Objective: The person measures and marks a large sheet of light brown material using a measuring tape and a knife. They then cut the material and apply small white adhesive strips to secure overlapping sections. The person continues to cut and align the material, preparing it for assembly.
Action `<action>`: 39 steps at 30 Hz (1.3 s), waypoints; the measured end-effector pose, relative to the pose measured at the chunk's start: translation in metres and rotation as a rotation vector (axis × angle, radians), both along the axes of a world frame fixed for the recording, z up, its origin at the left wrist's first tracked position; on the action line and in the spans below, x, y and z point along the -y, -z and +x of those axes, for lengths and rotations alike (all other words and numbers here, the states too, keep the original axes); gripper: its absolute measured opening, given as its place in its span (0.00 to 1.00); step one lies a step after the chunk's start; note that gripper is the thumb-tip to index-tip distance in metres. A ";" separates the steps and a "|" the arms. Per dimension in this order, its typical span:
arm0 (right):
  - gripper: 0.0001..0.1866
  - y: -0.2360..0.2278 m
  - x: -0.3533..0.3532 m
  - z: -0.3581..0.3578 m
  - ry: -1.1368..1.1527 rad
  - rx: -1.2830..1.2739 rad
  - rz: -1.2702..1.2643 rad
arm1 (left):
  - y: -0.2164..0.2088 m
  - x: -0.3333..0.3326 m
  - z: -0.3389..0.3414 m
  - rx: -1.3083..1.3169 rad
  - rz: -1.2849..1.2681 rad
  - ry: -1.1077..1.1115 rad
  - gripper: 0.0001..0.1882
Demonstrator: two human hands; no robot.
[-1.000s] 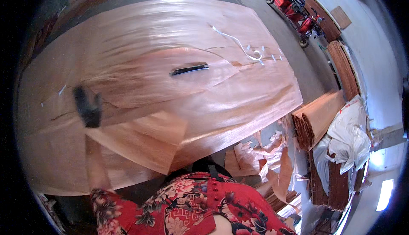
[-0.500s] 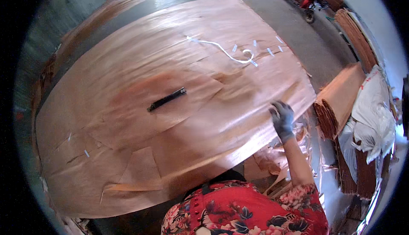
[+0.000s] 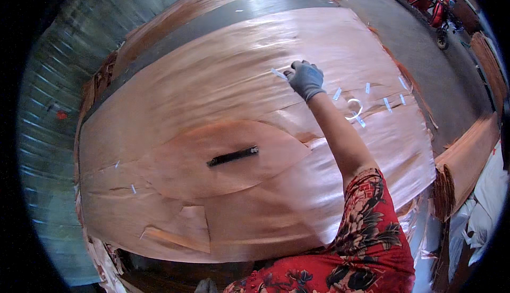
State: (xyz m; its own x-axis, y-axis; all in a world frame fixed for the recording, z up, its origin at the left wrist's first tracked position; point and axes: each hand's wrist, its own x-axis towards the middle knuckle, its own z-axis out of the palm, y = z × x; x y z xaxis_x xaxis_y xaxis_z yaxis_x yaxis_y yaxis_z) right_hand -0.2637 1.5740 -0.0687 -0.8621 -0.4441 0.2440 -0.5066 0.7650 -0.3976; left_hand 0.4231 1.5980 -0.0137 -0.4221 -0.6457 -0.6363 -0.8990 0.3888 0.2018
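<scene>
My right hand [image 3: 306,80], in a grey glove, reaches across a large brown veneer sheet [image 3: 255,101]. Its fingers are bent and slightly apart, and the thumb side is at a short piece of pale tape [image 3: 278,74]. No grip on anything shows. A white strip [image 3: 354,108] curls beside my forearm; hand and arm cover the rest of its line. At the bottom edge, a grey gloved part of my left hand [image 3: 205,286] shows, its fingers hidden. A black bar-shaped tool [image 3: 232,156] lies on an oval patch [image 3: 212,178] of the sheet.
Several short tape pieces [image 3: 367,88] stick to the sheet's right side. A small loose veneer piece [image 3: 194,224] lies near the front left. Folded veneer stacks [image 3: 467,157] and white sacking [image 3: 489,186] stand at right. A red three-wheeler [image 3: 438,14] is parked at the far right.
My right hand has moved from the sheet's near right edge, farther away and left, to the tape by the white strip's far end. The view has shifted, and a gloved part now shows below.
</scene>
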 end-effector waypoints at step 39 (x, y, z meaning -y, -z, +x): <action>0.10 -0.013 -0.195 -0.004 -0.126 0.734 -1.128 | 0.026 0.030 -0.377 -1.160 -0.263 0.629 0.37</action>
State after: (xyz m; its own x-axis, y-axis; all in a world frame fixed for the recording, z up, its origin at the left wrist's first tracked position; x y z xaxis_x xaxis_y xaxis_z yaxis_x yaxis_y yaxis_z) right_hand -0.2672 1.7692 -0.0559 -0.9185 -0.3942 0.0294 0.0508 -0.1915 -0.9802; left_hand 0.0462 1.5683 -0.0398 -0.8966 -0.1914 0.3995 0.0825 0.8139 0.5752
